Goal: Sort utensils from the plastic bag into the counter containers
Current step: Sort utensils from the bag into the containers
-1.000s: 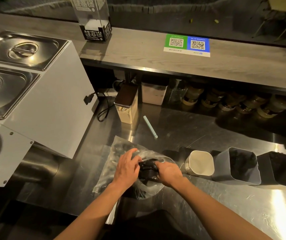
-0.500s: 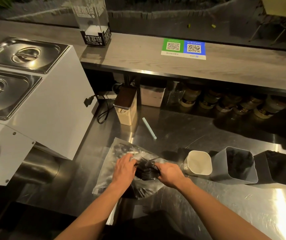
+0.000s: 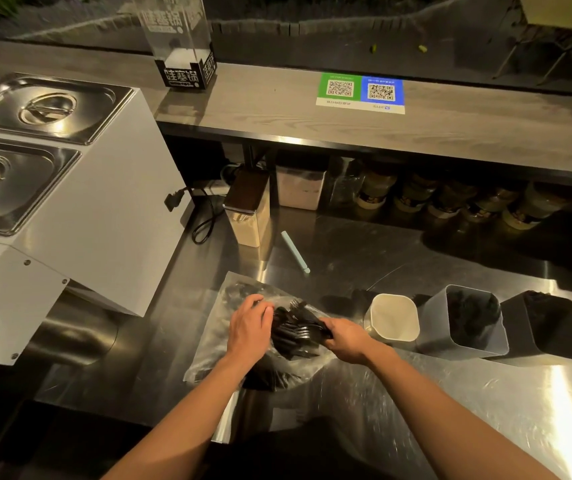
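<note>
The steel counter [image 3: 364,258] bore a clear plastic bag [image 3: 213,341] lying flat, just left of a white container [image 3: 395,318], a grey container [image 3: 464,341] and a black container [image 3: 547,344] in a row. Over the bag, a bundle of black forks [image 3: 295,332] was gripped at both ends, with the left hand [image 3: 249,323] curled round one and the right hand [image 3: 345,341] round the other.

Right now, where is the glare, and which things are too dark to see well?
Head view: glare streaks the brushed steel counter at lower right. Head view: the black plastic utensils merge into one dark mass. Head view: the row of jars under the grey wooden shelf lies in shadow.
</note>
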`<move>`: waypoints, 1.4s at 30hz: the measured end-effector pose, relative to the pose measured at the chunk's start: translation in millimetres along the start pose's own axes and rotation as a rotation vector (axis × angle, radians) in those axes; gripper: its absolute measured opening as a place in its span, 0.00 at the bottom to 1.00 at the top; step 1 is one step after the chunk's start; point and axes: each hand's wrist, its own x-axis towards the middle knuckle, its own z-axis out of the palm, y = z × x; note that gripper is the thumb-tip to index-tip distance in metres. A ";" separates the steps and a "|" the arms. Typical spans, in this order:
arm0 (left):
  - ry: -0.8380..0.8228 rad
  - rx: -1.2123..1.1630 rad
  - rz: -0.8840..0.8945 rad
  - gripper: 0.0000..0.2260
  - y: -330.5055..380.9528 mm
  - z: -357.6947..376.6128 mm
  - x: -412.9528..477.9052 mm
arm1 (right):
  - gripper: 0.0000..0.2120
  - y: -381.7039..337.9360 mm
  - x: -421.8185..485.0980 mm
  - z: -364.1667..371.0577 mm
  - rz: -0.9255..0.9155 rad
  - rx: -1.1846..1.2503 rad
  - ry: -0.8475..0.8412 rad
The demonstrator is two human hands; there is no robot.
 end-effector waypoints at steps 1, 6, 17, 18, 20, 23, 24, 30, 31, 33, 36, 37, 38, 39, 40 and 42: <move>-0.005 0.001 -0.003 0.14 2.0 -0.3 0.9 | 0.13 0.9 -1.1 -0.6 0.003 0.004 0.000; -0.025 0.052 -0.031 0.12 8.7 -0.4 4.0 | 0.11 5.5 -5.6 -0.9 0.003 -0.010 0.027; 0.014 0.148 0.028 0.27 36.0 14.0 -10.2 | 0.08 15.7 -16.8 -16.7 0.025 0.011 0.080; 0.010 0.164 -0.009 0.29 36.5 14.9 -10.6 | 0.08 16.1 -17.7 -20.0 0.033 0.023 0.071; -0.004 0.193 -0.081 0.33 38.3 15.8 -11.6 | 0.10 17.5 -18.2 -26.3 0.044 0.058 0.065; 0.011 0.151 -0.116 0.33 44.8 15.1 -13.0 | 0.10 16.8 -18.3 -32.8 0.011 0.184 0.028; 0.020 0.118 -0.108 0.31 48.0 14.5 -13.4 | 0.09 15.8 -18.0 -33.3 -0.005 0.243 0.013; 0.176 -0.172 -0.132 0.18 63.1 10.8 -12.6 | 0.09 14.1 -18.8 -30.9 0.037 0.662 -0.089; 0.167 -0.203 -0.137 0.18 65.8 9.6 -12.3 | 0.09 14.6 -20.9 -31.5 0.040 0.732 -0.115; 0.105 -0.226 -0.143 0.19 69.9 8.7 -11.5 | 0.11 17.0 -25.1 -33.5 0.040 0.820 -0.151; 0.028 -0.194 -0.191 0.20 71.9 11.8 -8.2 | 0.13 20.9 -31.8 -38.3 0.027 0.875 -0.184; 0.036 -0.171 -0.202 0.20 72.9 12.6 -6.8 | 0.13 22.0 -34.2 -40.5 0.019 0.905 -0.185; 0.067 -0.139 -0.193 0.20 75.0 13.6 -6.0 | 0.14 22.7 -36.9 -42.4 0.011 0.939 -0.178; 0.116 -0.112 -0.157 0.18 78.4 15.3 -6.0 | 0.15 23.5 -39.4 -44.3 0.002 0.977 -0.162; 0.177 -0.108 -0.101 0.17 84.3 16.0 -7.0 | 0.16 24.0 -42.4 -46.2 -0.010 1.015 -0.140; 0.244 -0.212 -0.002 0.18 100.7 17.2 -9.6 | 0.19 24.3 -50.0 -52.1 -0.034 1.081 -0.089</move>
